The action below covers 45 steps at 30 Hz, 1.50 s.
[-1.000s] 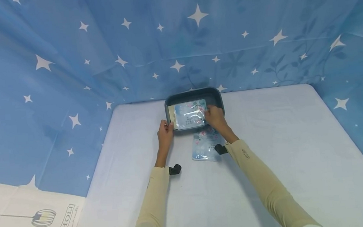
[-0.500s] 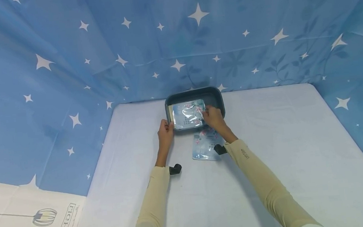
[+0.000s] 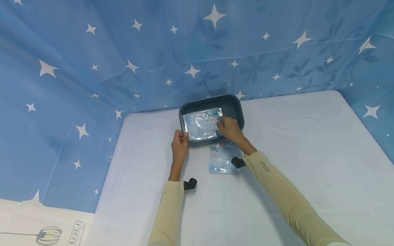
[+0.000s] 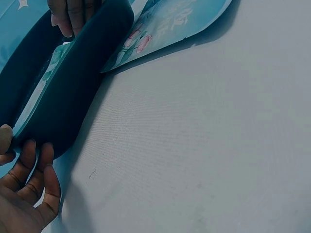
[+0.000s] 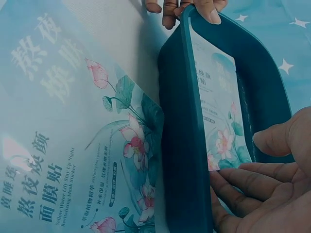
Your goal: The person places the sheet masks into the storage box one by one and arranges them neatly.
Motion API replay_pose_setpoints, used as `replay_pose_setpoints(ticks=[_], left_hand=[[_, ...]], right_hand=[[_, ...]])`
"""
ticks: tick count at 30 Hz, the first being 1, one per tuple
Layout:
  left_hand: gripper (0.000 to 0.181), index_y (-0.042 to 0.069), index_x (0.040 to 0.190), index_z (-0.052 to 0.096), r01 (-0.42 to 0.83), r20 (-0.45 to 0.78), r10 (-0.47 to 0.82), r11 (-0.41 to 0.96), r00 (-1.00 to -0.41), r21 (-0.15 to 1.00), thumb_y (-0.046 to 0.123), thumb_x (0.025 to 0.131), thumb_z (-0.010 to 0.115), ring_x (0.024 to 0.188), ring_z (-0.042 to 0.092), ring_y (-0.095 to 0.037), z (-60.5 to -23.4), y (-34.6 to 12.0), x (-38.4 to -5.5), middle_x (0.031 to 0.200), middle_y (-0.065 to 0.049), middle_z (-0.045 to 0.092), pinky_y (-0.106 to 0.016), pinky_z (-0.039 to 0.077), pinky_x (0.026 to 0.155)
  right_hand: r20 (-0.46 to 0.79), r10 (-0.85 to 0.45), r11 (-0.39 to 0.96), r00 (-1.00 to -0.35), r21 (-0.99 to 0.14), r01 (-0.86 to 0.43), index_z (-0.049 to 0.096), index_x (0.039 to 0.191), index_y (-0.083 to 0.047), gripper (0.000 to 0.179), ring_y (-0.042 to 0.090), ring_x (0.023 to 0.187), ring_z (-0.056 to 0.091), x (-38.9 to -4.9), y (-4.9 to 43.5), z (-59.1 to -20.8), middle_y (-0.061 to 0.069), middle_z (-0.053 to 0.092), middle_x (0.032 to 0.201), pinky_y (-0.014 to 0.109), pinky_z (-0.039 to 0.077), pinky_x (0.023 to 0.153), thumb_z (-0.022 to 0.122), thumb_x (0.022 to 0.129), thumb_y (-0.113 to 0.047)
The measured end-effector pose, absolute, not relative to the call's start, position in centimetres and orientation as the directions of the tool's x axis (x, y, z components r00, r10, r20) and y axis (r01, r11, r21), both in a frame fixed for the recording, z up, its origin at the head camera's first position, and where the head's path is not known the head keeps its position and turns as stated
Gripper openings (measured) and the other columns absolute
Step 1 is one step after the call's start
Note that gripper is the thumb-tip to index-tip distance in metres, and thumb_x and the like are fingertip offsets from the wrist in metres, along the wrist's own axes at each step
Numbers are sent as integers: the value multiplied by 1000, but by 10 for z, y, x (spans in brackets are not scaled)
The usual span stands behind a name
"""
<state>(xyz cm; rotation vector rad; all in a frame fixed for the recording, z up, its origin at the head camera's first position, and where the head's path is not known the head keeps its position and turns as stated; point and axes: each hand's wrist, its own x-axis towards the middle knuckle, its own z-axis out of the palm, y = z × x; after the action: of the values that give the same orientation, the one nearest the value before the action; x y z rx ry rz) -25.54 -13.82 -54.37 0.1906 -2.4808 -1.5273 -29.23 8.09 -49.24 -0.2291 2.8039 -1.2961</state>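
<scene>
A dark teal tray (image 3: 230, 105) stands at the back of the table, with a shiny, flower-printed face mask packet (image 3: 201, 125) lying inside toward its left end. My left hand (image 3: 179, 143) grips the tray's left front corner; in the left wrist view the fingers lie along the outside and the thumb comes over the rim. At the packet's right edge is my right hand (image 3: 230, 128). Its fairly straight fingers (image 5: 248, 182) touch that edge in the right wrist view, while the thumb stands apart. A second face mask packet (image 5: 87, 136) lies just in front of the tray, partly under the right forearm.
A white cloth covers the table (image 3: 308, 148). Directly behind the tray hangs a blue curtain (image 3: 190, 41) with white stars. Black wrist cameras (image 3: 190, 183) stick out from both sleeves. A cream printed cloth (image 3: 28, 239) is at the lower left.
The packet in the tray has slid left, covering a pale strip that showed at its left side. My right hand has moved slightly left with it; my left hand stays at the corner.
</scene>
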Motion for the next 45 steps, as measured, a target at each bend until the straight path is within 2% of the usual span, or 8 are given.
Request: replay_pose_setpoints(ticks=[9,16,19,23,25,32,39,45], left_hand=[[19,8,99,47,15,128,-223,449,-966,893,26,101,54,65,46,-14,-546,-139,-256,73,-3,51,-23,37,60],[20,7,99,47,14,130,-223,460,-966,888,25,101,53,65,47,-14,-545,-139,-256,74,-5,53,-23,38,59],[20,8,99,47,4,124,-230,460,-965,888,26,101,53,65,48,-13,-546,-139,-256,74,-5,54,-22,39,59],[20,8,99,46,-8,110,-234,455,-966,891,27,101,53,67,48,-14,-546,-138,-256,75,-4,53,-23,38,60],[21,8,100,46,-10,106,-232,452,-967,892,28,101,53,67,47,-15,-546,-138,-256,75,-4,52,-23,38,60],[20,8,99,46,3,119,-224,458,-967,889,28,101,52,66,47,-14,-545,-138,-258,75,-4,53,-22,38,59],[20,8,100,46,6,119,-218,458,-969,889,27,101,53,65,47,-14,-543,-139,-258,74,-5,53,-23,37,59],[21,8,100,46,-8,104,-225,448,-969,894,29,101,53,64,47,-14,-545,-138,-259,73,-4,54,-23,37,59]], right_hand=[[-3,-175,651,-985,-751,-113,47,138,6,43,29,94,65,-292,80,-493,25,62,126,39,51,78,48,100,-15],[61,-186,650,-981,-741,-169,50,134,8,40,28,76,61,-289,84,-498,24,67,96,38,48,70,51,99,-12],[86,-187,641,-979,-744,-188,51,132,9,39,33,80,63,-287,88,-497,26,66,94,43,50,73,50,98,-11],[120,-154,601,-981,-777,-189,54,129,7,36,37,102,66,-282,95,-494,27,66,114,48,52,87,50,99,-11],[145,-122,566,-982,-802,-189,56,126,6,32,37,104,66,-281,100,-492,25,66,116,48,52,87,51,99,-11],[285,-23,480,-958,-838,-261,64,106,4,18,31,79,71,-276,116,-489,20,71,89,34,55,69,52,98,-5],[343,82,465,-936,-844,-268,65,102,4,16,27,70,70,-267,127,-495,18,70,81,12,49,58,54,98,-6],[337,201,436,-920,-871,-225,65,101,3,16,5,58,61,-260,137,-507,18,69,76,10,45,54,53,97,-6]])
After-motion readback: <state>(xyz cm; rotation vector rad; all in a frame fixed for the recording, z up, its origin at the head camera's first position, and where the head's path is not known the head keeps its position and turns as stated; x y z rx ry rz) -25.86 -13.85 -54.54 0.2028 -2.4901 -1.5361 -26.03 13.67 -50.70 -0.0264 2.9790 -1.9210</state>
